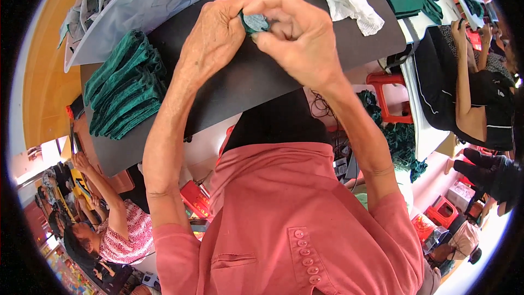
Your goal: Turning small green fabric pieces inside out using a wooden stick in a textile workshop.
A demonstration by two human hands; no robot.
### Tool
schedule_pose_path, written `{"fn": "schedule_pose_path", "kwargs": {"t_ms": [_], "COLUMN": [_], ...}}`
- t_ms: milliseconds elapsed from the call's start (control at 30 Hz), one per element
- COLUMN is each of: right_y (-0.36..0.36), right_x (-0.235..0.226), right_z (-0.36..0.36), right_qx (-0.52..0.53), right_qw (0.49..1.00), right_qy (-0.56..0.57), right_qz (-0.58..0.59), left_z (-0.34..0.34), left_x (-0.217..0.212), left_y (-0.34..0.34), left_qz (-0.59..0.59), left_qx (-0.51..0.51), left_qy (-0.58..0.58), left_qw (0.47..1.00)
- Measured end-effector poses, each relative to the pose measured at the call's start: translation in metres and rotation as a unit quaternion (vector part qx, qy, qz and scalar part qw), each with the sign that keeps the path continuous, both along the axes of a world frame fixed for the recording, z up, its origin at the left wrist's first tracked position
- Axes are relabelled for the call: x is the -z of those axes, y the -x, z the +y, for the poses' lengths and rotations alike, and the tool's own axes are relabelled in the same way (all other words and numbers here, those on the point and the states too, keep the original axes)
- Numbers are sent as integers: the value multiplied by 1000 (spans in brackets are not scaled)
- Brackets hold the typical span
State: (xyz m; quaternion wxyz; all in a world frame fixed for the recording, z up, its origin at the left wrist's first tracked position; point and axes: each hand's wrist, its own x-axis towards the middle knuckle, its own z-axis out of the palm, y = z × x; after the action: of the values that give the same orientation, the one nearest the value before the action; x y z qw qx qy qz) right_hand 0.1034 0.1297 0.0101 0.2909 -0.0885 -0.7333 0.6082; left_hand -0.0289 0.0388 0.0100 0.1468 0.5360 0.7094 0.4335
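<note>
Over the far part of the dark table (229, 95), both hands meet around a small dark green fabric piece (255, 23) whose paler grey-green side shows. My left hand (214, 41) pinches its left edge, with the fingertips partly hidden behind it. My right hand (300, 35) is curled, thumb and forefinger closed at the piece's right and upper edge. Left of my left forearm lies a stack of folded dark green velvety fabric (125, 84).
A translucent bin (158, 8) heaped with grey-green cloth stands far left. A crumpled white cloth (346, 1) lies far right on the table. Beyond the right edge are a red stool (390, 95) and hanging green fabric (401, 139). Other people work at both sides.
</note>
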Motion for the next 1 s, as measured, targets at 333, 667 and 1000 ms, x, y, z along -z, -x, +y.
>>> {"fn": "schedule_pose_path", "kwargs": {"t_ms": [333, 667, 1000], "right_y": [4, -6, -6], "right_x": [-7, -8, -7], "right_z": [22, 31, 45], "right_qx": [-580, -354, -323], "right_qw": [651, 815, 813], "right_qy": [472, 453, 484], "right_qz": [132, 67, 26], "left_z": [-13, -27, -39], "left_x": [-5, -46, -65], "left_y": [-15, -20, -4], "left_qz": [22, 31, 153], "left_qx": [122, -17, -24], "left_qy": [-38, -93, -25], "left_qw": [992, 995, 988]}}
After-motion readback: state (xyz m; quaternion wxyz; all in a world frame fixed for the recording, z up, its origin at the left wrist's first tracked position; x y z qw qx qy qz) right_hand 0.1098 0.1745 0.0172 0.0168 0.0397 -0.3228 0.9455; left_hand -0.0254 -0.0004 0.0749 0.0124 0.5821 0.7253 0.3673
